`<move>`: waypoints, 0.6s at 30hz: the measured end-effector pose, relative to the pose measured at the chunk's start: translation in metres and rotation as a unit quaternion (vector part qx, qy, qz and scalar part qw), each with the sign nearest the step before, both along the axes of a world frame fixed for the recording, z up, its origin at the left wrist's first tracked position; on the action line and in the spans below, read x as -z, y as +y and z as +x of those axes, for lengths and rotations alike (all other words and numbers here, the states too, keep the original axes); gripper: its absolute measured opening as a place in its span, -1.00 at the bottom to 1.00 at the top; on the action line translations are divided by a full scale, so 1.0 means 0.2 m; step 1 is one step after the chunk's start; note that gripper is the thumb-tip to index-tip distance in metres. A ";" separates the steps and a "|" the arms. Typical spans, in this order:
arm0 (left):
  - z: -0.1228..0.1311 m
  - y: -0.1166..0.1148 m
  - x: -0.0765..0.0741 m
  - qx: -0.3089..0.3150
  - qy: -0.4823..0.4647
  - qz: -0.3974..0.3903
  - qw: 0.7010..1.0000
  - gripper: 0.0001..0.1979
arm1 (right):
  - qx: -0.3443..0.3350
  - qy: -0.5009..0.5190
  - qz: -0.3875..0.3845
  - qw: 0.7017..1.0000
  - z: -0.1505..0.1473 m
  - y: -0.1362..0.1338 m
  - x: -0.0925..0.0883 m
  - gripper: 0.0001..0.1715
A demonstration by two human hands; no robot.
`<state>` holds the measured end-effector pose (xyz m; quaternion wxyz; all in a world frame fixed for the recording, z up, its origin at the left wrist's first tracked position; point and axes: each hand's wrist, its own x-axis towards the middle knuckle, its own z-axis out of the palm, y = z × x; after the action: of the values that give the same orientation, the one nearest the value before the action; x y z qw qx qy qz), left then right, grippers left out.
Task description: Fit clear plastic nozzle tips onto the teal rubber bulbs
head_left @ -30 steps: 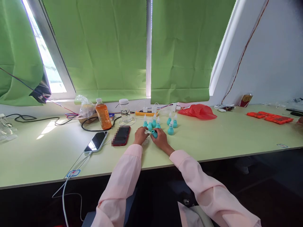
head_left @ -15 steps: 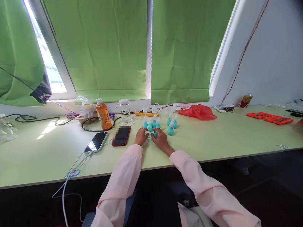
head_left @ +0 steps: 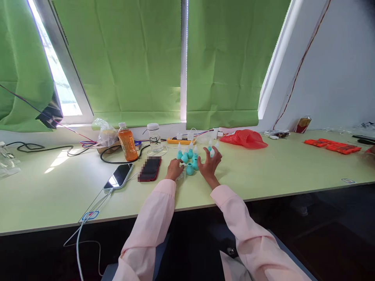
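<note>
Several teal squeeze bulbs stand grouped on the table in front of me, most topped with pointed white nozzles. One teal bulb at the near side has an open mouth with no nozzle. Just left of it, my left hand is closed in a pinch on a small whitish nozzle, partly hidden by the fingers. My right hand hovers at the right of the group, fingers spread, holding nothing. It partly covers a bulb and others behind it. Small clear pieces lie beside my left hand.
Left of my hands lie a dark red-edged phone and a cabled phone. Behind them stand an orange drink bottle and a clear jar. A red plastic bag and orange packets are to the right.
My right hand has let go of the open-mouthed bulb and moved up and right, its fingers spreading. That bulb now stands uncovered. The left hand has stayed nearly in place.
</note>
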<state>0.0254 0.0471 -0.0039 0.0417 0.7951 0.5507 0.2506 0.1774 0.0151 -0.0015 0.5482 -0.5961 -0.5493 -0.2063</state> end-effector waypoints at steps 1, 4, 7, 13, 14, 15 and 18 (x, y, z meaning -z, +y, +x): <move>0.00 0.00 0.00 -0.002 0.000 0.000 1.000 -0.77 | 0.041 0.018 -0.017 0.999 0.02 0.00 -0.01 -0.54; 0.00 0.00 0.00 -0.006 -0.001 0.000 1.000 -0.78 | 0.119 0.071 -0.098 0.985 0.06 0.03 0.00 -0.53; 0.00 0.00 0.00 -0.010 -0.003 0.001 1.000 -0.79 | 0.125 0.101 -0.151 0.975 0.09 0.07 0.03 -0.52; 0.00 -0.01 -0.01 -0.021 -0.019 0.019 0.999 -0.80 | 0.093 0.100 -0.150 0.979 0.09 0.11 0.08 -0.53; 0.00 -0.01 -0.01 -0.024 -0.024 0.024 0.999 -0.80 | 0.088 0.097 -0.139 0.982 0.09 0.10 0.08 -0.54; 0.01 -0.01 -0.01 -0.027 -0.030 0.030 0.999 -0.80 | 0.082 0.092 -0.126 0.984 0.08 0.10 0.07 -0.55; 0.01 -0.02 -0.02 -0.033 -0.051 0.048 0.997 -0.80 | 0.043 0.065 -0.077 0.994 0.08 0.08 0.05 -0.55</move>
<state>0.0272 0.0437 0.0007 0.0235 0.7639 0.5607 0.3186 0.1932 0.0312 -0.0112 0.5254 -0.6718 -0.5008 -0.1476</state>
